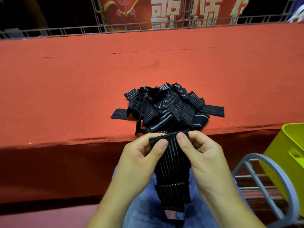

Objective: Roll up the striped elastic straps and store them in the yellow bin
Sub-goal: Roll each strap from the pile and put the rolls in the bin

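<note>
Red platform (82, 71), grey rack (255, 156)

Bare left hand (139, 160), bare right hand (202, 155); nails trimmed short; legs in blue denim jeans (144, 204).

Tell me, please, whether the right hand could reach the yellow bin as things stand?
Probably yes: the yellow bin lies on the right hand's own side, with only a low grey rack between. That hand and the left hand pinch a strap, though.
</note>
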`<action>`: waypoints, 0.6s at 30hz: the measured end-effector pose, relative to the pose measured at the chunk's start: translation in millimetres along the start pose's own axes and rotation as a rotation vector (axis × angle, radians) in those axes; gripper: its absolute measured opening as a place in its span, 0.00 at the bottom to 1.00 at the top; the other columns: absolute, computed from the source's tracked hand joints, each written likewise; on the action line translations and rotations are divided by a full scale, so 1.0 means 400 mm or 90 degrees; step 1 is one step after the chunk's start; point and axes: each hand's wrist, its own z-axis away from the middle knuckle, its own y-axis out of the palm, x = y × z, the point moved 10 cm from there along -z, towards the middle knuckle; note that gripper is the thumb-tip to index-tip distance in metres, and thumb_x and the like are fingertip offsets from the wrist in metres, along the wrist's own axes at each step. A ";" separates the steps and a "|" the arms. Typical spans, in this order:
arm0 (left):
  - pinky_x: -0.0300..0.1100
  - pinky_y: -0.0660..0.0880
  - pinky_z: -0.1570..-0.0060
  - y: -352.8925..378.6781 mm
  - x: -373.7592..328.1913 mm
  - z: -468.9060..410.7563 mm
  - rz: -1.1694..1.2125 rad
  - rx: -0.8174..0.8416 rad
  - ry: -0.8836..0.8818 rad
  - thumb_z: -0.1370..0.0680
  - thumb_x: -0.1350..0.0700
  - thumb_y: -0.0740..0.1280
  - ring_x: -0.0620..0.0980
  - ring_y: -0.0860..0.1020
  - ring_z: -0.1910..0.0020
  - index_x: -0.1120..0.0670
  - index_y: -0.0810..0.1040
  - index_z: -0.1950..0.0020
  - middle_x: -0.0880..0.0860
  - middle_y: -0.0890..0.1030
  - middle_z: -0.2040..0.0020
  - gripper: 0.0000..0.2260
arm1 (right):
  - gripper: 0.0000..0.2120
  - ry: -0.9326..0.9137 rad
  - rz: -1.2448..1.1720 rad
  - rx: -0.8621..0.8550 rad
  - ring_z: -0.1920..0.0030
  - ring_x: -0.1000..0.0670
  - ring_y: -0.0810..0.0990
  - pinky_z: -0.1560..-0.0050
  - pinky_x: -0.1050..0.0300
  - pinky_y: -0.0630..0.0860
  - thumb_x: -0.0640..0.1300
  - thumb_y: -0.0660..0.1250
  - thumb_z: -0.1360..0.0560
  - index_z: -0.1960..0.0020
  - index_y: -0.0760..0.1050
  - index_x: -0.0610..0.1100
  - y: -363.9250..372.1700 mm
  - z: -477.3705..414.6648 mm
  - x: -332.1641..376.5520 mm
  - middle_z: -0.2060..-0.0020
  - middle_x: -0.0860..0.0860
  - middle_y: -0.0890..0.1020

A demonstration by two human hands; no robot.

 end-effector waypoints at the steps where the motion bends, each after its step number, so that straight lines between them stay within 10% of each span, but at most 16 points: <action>1: 0.26 0.73 0.60 -0.003 0.000 -0.001 -0.001 -0.007 0.001 0.20 0.55 0.66 0.34 0.80 0.62 0.53 0.86 0.47 0.43 0.87 0.58 0.09 | 0.11 0.001 0.004 0.004 0.62 0.53 0.83 0.60 0.62 0.79 0.50 0.73 0.27 0.56 0.85 0.42 0.002 0.000 0.000 0.62 0.45 0.86; 18: 0.39 0.82 0.50 -0.035 0.027 -0.013 0.031 -0.061 -0.035 0.20 0.60 0.70 0.46 0.86 0.50 0.52 0.84 0.43 0.51 0.88 0.52 0.08 | 0.08 0.058 0.023 0.075 0.63 0.57 0.83 0.62 0.67 0.77 0.44 0.72 0.22 0.50 0.87 0.41 0.003 0.005 -0.039 0.62 0.49 0.88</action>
